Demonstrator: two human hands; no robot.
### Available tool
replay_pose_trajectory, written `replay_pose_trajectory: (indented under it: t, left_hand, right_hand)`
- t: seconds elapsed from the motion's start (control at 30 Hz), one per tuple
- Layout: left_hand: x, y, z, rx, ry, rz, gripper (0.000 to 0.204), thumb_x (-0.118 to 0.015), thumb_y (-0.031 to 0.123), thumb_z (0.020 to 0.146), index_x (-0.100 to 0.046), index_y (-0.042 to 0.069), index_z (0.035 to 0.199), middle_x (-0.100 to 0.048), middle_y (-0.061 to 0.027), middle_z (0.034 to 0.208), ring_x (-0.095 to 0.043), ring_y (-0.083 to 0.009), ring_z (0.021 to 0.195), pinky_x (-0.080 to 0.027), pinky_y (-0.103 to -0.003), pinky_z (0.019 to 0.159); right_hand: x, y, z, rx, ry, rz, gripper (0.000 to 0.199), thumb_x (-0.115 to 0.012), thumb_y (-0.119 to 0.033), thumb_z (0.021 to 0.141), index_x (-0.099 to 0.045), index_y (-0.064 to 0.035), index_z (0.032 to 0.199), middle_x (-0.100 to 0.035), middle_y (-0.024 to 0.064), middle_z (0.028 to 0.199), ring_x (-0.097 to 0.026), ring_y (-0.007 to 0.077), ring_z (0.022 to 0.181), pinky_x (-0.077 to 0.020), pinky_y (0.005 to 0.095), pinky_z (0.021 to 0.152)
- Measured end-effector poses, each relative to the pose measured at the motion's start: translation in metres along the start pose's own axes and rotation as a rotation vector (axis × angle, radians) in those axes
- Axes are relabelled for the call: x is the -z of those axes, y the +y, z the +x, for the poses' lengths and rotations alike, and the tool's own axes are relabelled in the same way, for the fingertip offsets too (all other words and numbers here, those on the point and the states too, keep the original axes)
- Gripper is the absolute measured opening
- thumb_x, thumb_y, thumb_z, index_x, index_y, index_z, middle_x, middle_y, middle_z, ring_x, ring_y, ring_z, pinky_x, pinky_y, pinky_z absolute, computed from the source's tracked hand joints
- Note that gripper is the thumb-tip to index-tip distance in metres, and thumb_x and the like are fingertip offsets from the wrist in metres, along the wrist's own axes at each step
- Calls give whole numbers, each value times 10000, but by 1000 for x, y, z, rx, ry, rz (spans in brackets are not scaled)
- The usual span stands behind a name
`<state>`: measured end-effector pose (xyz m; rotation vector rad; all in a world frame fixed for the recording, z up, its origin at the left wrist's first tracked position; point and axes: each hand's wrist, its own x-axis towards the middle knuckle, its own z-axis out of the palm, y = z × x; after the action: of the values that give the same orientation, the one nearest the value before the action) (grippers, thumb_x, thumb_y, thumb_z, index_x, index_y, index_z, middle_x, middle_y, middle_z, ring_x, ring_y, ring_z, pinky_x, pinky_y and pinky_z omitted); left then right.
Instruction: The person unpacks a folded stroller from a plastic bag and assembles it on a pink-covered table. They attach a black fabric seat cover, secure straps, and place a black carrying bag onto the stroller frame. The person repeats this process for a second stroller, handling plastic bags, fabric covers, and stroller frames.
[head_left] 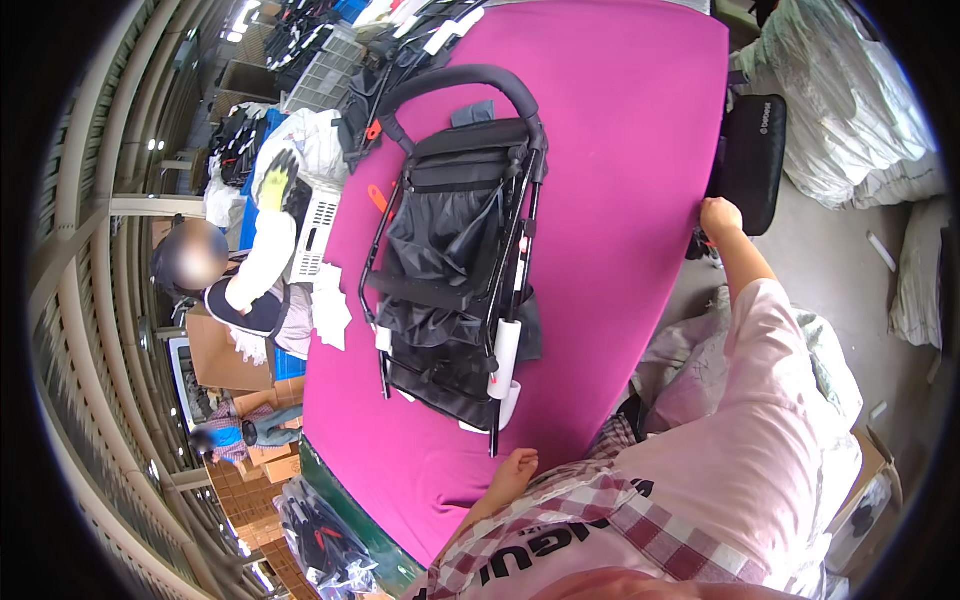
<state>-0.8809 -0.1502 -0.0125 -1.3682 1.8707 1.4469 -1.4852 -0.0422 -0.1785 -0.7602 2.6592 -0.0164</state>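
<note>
On the magenta-covered table lies a black folding stroller frame (445,235) with a padded curved handlebar, fabric pockets and white foam sleeves on its tubes. My left hand (513,475) hovers just below the lower end of one tube, its fingers loosely curled with nothing visible in them. At the table's right edge, my right hand (721,217) is closed at the lower corner of a black stroller part (755,165) with a padded panel. My fingers hide the exact spot gripped. Small red and metal bits show beneath that hand.
Across the table a gloved co-worker (265,240) stands by a white slotted crate (317,232). Large white woven sacks (835,100) fill the right side. Cardboard boxes (225,350) and bagged black parts (320,535) stand to the left. More stroller parts (405,50) lie at the far end.
</note>
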Motion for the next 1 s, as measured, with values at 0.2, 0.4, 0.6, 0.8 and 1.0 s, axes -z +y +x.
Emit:
replay_pose_trajectory:
  t: [0.2,0.4,0.6,0.8,1.0]
  left_hand:
    - [-8,0,2,-90,-24,-9,294,-575,160,928,-540,4,1176,-642,-117,1048,-624,-171,947,-493,-293,829]
    - [-7,-14,9,-134,-28,-37,283,-585,170,922,-562,12,1156,-651,-108,1016,-625,-163,913,-496,-287,812]
    - [-9,-25,15,-131,-46,-13,276,-595,180,918,-580,13,1138,-663,-102,978,-623,-147,862,-499,-282,769]
    - [-4,-15,20,-205,-57,25,272,-600,175,913,-581,22,1138,-670,-101,993,-632,-161,869,-502,-288,779]
    - [2,-40,16,-191,-41,44,269,-602,177,910,-582,27,1133,-672,-106,1000,-639,-175,885,-506,-299,789]
  right_hand:
    - [24,55,-75,-149,0,65,487,-312,-306,1000,-705,-51,867,-697,158,939,-673,308,910,-545,424,789]
    - [-47,143,-147,-243,-171,11,424,-349,-296,969,-662,-11,968,-664,195,1025,-642,364,984,-519,449,854]
    - [-72,106,-235,-159,-203,12,245,-435,-196,917,-618,-40,964,-670,193,934,-671,367,881,-557,448,750]
    - [-45,62,-260,-28,-151,-53,172,-481,-159,875,-614,-60,917,-678,169,863,-682,342,806,-559,425,703]
    - [-20,55,-276,21,-110,-41,169,-466,-143,874,-597,-38,886,-671,181,826,-674,350,786,-551,436,683]
